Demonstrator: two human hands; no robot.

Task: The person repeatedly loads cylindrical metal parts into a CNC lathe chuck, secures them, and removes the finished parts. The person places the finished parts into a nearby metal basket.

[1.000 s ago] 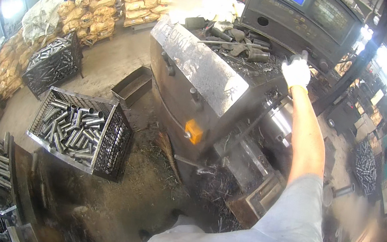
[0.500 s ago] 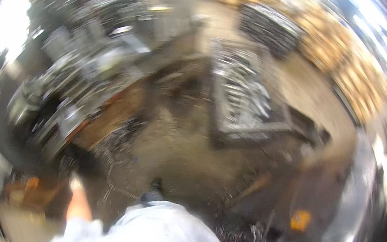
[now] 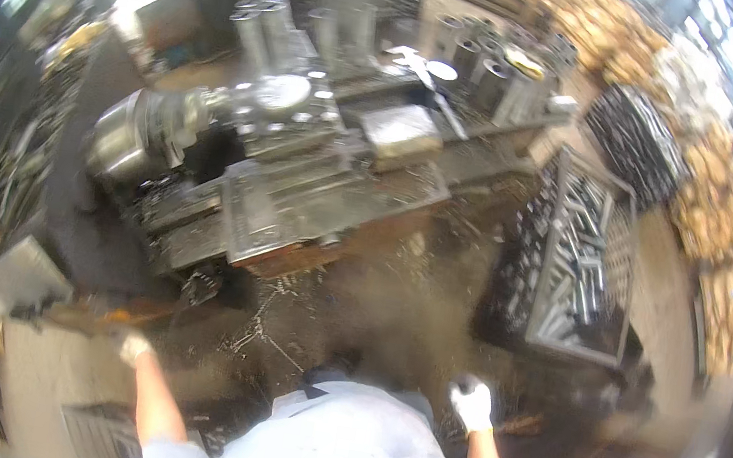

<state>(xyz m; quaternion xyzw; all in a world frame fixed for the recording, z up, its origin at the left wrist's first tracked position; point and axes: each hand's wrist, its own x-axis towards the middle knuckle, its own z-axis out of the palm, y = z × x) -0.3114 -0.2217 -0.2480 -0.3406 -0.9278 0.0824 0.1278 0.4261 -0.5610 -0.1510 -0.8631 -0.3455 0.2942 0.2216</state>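
My left hand (image 3: 134,348), in a pale glove, hangs low on the left, apart from the machine. Blur hides its fingers. On the other side my right hand (image 3: 473,406), in a white glove, is held over the dark floor in front of the crate (image 3: 537,302). A dark patch shows at its fingers; I cannot tell whether that is soiled glove or a held thing. Ahead on the left is a lathe with a shiny round chuck (image 3: 125,144) and a flat metal carriage (image 3: 269,214). Loose metal rods (image 3: 581,261) fill the crate.
Metal tubes (image 3: 491,82) stand upright on the bench beyond the lathe, near a caliper (image 3: 442,103) and a pale block (image 3: 400,132). Stacked tan sacks (image 3: 722,197) and a black-wrapped bundle (image 3: 637,142) are at right. Stringy metal shavings (image 3: 256,331) litter the floor.
My view has swung left, so the lathe and crate now sit farther right in the picture. My right hand has come from the lower right edge in beside my body.
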